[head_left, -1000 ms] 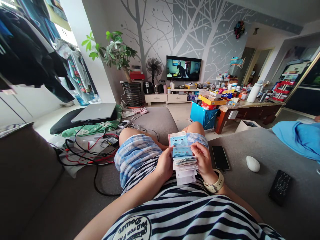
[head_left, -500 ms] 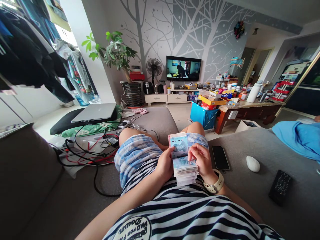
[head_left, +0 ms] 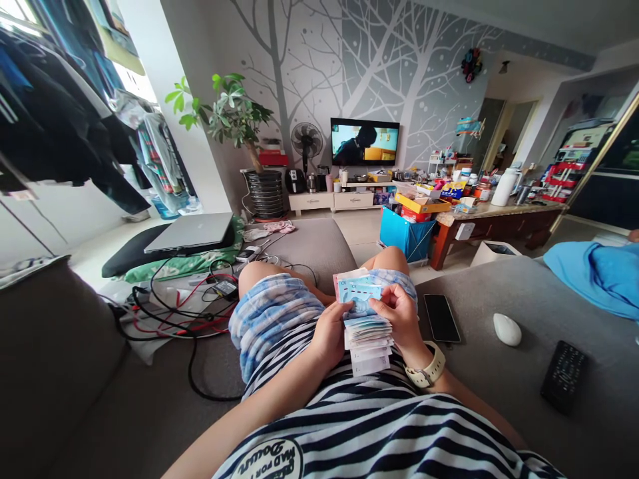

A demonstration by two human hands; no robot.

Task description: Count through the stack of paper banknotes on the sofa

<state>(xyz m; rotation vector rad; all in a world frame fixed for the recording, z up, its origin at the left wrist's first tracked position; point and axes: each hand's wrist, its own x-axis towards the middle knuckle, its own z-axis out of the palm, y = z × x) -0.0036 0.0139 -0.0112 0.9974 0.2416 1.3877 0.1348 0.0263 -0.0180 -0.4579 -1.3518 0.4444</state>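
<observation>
I sit on a grey sofa with a stack of banknotes (head_left: 364, 329) in my lap. My left hand (head_left: 329, 332) grips the stack along its left side, thumb on top. My right hand (head_left: 402, 316), with a pale watch on the wrist, pinches the top blue note by its right edge and holds it bent upward over the stack. Several folded notes fan out toward me below the hands.
A black phone (head_left: 441, 318), a white mouse (head_left: 506, 328) and a black remote (head_left: 564, 376) lie on the sofa to my right. Tangled cables (head_left: 174, 306) and a laptop (head_left: 190, 232) are on the left. A cluttered low table (head_left: 494, 216) and a TV (head_left: 364, 142) stand ahead.
My right hand has flipped more notes toward me and now lifts another blue one. The view has tilted slightly, and the TV picture has changed.
</observation>
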